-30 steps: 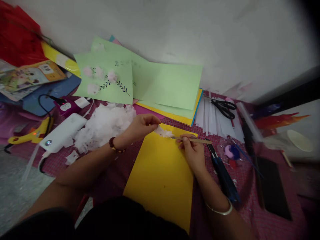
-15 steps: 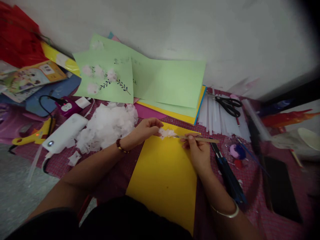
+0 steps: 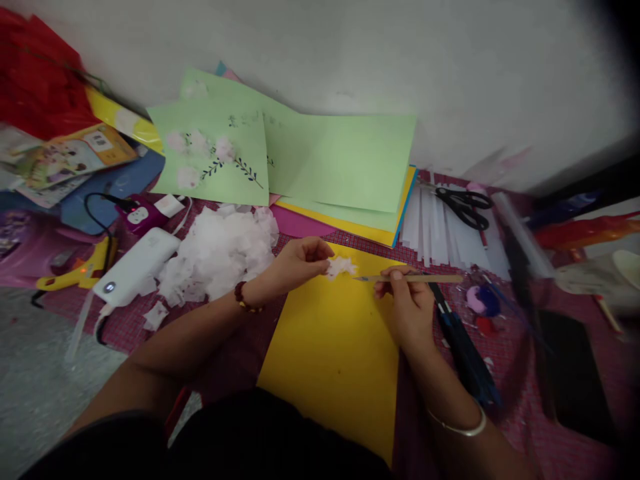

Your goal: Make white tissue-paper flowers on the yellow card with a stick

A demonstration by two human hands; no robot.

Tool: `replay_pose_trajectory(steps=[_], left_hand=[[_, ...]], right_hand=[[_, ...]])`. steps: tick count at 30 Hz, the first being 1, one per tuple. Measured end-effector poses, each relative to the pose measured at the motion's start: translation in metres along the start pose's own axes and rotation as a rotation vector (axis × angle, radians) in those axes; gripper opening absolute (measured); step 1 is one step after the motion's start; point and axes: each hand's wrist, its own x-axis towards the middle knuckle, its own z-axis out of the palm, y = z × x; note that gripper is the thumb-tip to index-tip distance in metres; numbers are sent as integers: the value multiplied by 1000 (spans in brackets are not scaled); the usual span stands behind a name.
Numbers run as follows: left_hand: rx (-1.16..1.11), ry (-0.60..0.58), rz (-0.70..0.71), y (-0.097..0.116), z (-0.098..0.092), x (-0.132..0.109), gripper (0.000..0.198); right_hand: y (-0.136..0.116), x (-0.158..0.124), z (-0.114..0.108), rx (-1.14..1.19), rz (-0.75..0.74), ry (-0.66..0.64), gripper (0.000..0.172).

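Note:
A yellow sheet [image 3: 333,353] lies in front of me, with a small ruffled clump of white paper [image 3: 342,267] near its upper edge. My left hand [image 3: 306,261] pinches the clump's left side between thumb and finger. In my right hand [image 3: 404,300] is a thin tan stick with a narrow pointed end [image 3: 440,279], held like a pen. Its tip points left, just short of the clump. Left of the sheet is a heap of white paper pieces [image 3: 220,247], with one loose piece [image 3: 156,316] beside it.
Green sheets [image 3: 350,160], one with paper flowers, lean on the wall. Black scissors [image 3: 465,207] lie on white strips [image 3: 440,233]. A blue-black cutter [image 3: 463,353] and a dark phone-like slab [image 3: 575,373] are at right. At left are a white power bank [image 3: 137,267] and yellow glue gun [image 3: 83,270].
My right hand has drawn the stick to the right, and its tip has come away from the white paper clump. My left hand stays at the clump. The view has shifted slightly.

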Motion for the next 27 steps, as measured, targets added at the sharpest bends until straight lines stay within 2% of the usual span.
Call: replay_pose_trajectory(steps=[5,9,14,17,21,23,27], left_hand=[[98,42,63,13,0,-7,8],[32,30,40,11,-1,-4,12],[73,11,42,11,-7,0,17],[73,-77,28,14,-2,3,18],[75,-236,27,14,17,9,15],[218,-230,79,13,29,12,14],[674,-81,207,11,41,18,21]], right_hand=[[2,3,-1,-55,16,-7,21],[5,5,0,-138,22,-61,24],[5,9,4,-176,4,-41,22],[5,10,5,-164,-5,-30,21],[6,12,1,-136,16,-39,20],[5,12,-2,-123,24,-28,19],[1,11,-7,-49,-11,73,19]])
